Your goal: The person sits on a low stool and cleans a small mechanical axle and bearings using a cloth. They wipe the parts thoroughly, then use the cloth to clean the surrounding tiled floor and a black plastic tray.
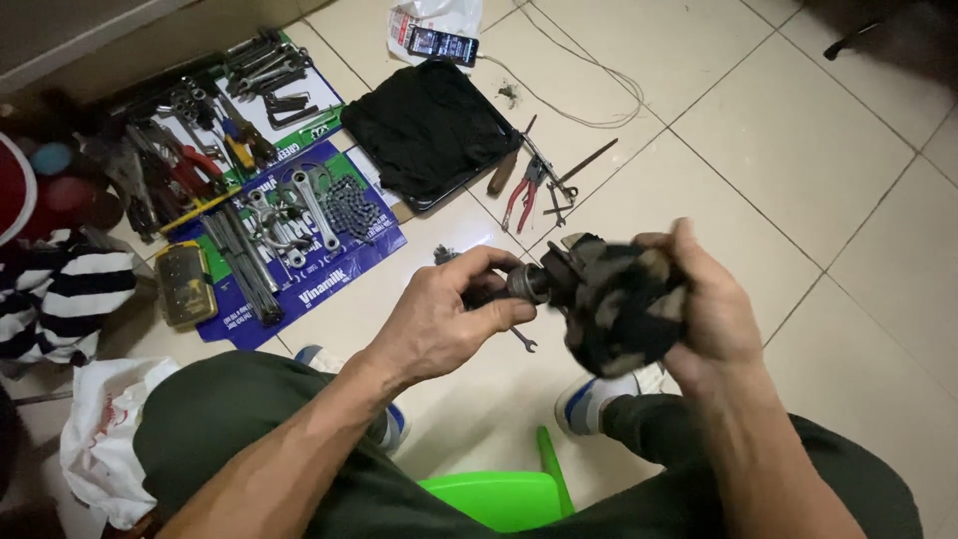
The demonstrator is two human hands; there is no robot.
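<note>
My left hand (444, 314) grips a dark, greasy metal part (526, 283) by one end, holding it level above the tiled floor. My right hand (707, 299) clutches a dark camouflage rag (619, 304) wrapped around the other end of the same part. Both hands meet in front of my knees. A small wrench (523, 340) lies on the floor just below the hands.
Blue cartons (344, 262) on the floor hold wrenches, connecting rods (314, 205) and a chain (351, 207). A black cloth covers a tray (431, 128). Red-handled pliers (522, 195), a phone (441, 44) with cable, a white bag (105, 439) and a green stool (499, 496) lie around.
</note>
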